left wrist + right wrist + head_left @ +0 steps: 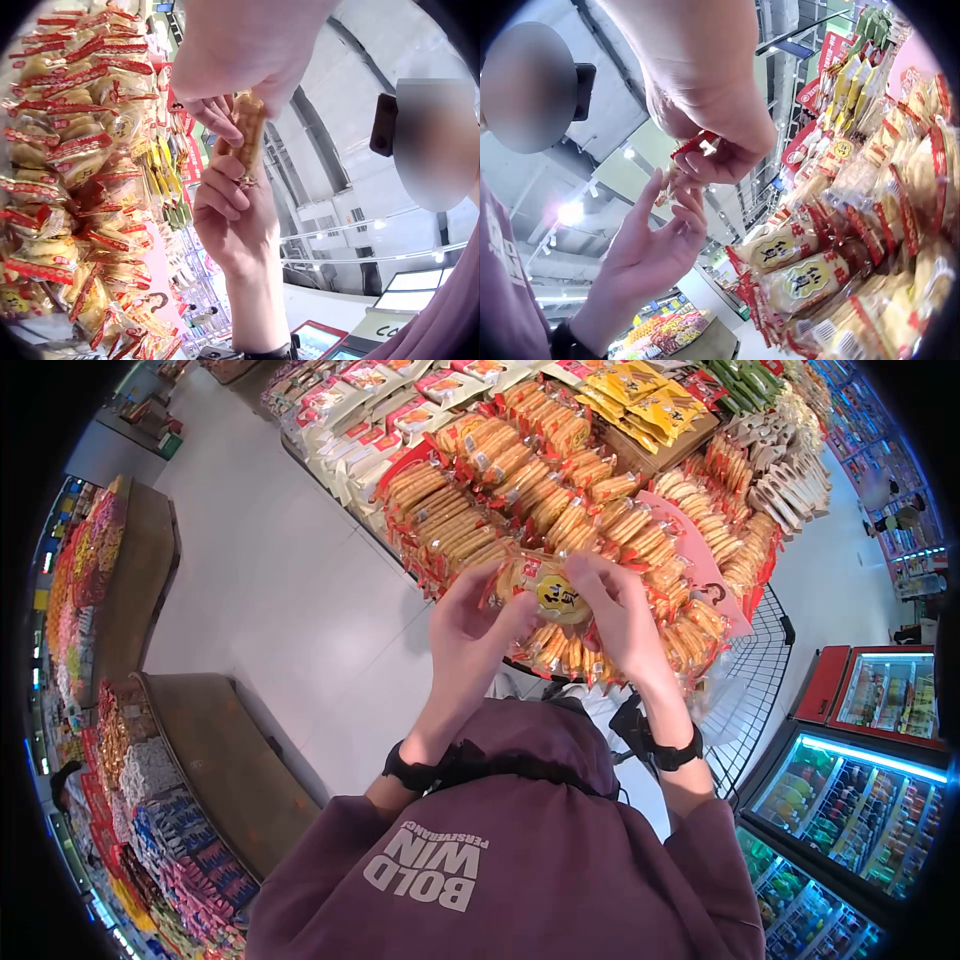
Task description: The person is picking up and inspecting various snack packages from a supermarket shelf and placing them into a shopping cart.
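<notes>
A clear-wrapped pack of round crackers (pixel 560 598) with a yellow label is held between both hands over the heaped packs. My left hand (pixel 474 622) grips its left end, the thumb lying on its face. At the other end my right hand (pixel 618 610) pinches the wrapper. The left wrist view shows the pack (pixel 247 135) edge on, with my right hand (pixel 238 225) curled around its lower end. In the right wrist view a red wrapper edge (pixel 694 143) sticks out by the fingers of my right hand (pixel 724 142), and my left hand (pixel 649 247) is below.
Many similar packs (pixel 450 520) fill the display, with yellow bags (pixel 640 400) and white packets (pixel 365 445) behind. A black wire basket (pixel 755 680) stands at the right, near lit refrigerators (pixel 850 800). Candy shelves (pixel 200 760) line the left side of the pale floor (pixel 270 560).
</notes>
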`<state>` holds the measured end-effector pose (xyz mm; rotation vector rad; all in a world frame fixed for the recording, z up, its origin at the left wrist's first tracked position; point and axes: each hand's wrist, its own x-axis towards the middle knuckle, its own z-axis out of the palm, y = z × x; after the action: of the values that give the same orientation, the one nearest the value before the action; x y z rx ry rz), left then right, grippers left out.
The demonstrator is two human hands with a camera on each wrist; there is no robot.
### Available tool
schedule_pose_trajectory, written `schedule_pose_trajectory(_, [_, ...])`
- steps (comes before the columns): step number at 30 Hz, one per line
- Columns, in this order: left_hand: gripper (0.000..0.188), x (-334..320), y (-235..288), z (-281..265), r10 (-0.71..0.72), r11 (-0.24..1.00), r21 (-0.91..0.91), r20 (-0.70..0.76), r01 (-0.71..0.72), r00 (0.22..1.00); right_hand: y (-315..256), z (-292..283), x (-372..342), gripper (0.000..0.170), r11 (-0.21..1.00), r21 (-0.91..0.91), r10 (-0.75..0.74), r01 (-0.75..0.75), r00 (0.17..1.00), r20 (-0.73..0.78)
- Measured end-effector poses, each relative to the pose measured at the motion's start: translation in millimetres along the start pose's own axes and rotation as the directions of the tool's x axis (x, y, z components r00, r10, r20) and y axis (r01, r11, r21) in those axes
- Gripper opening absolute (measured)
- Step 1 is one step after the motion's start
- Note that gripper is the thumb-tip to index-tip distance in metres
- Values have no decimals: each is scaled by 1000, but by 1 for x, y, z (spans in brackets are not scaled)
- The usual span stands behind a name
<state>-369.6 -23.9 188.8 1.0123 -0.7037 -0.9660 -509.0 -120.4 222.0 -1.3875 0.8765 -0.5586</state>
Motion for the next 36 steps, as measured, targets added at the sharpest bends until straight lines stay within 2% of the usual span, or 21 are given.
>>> schedule_pose_trajectory(2, [42,0,0,-9,-50,999,6,-6,50,999,4,7,-4,41,997,80,23,-25,999,26])
schedule_pose_trajectory(5, [48,1,-3,-12,136,988,58,82,-141,987,7,13,-10,48,984,167,19,-56,976,218])
schedule_pose_trajectory(6, [50,1,-2,-12,107,994,8,87,-108,990,7,14,-11,50,979,190,13,-69,960,281])
schedule_pose_trajectory(10, [61,-2,11,-19,-70,984,-149,174,97,982,11,31,-19,51,990,144,-48,1,945,324])
schedule_pose_trajectory(11, [64,-2,14,-23,-126,971,-174,214,165,969,11,33,-21,46,982,178,-6,-59,940,342])
schedule_pose_trajectory(14, [69,0,9,-34,-161,957,-190,275,217,948,7,40,-24,39,984,175,-72,10,933,352])
schedule_pose_trajectory(15, [68,0,8,-34,-159,956,-196,271,216,949,2,40,-25,36,993,113,-16,-27,931,363])
schedule_pose_trajectory(18, [68,-1,7,-33,-182,942,-229,262,245,948,7,44,-27,32,996,92,-46,12,925,377])
schedule_pose_trajectory(21, [72,-5,12,-27,-241,897,-306,263,318,934,6,47,-33,34,970,221,11,-97,932,361])
schedule_pose_trajectory(23, [75,-7,11,-22,-248,866,-360,293,346,924,7,50,-36,35,945,307,-6,-115,931,366])
schedule_pose_trajectory(28, [79,-9,0,-34,-218,857,-350,418,378,882,19,51,-37,33,942,329,-86,-66,901,425])
schedule_pose_trajectory(31, [73,-11,-1,-26,-161,788,-478,449,388,879,20,54,-41,31,890,451,-136,-64,907,397])
schedule_pose_trajectory(33, [74,-12,3,-24,-182,796,-457,444,397,877,11,59,-46,32,828,553,-130,-87,931,342])
schedule_pose_trajectory(36, [78,-12,12,-25,-244,887,-269,418,376,875,12,59,-45,34,857,510,-136,-67,927,349])
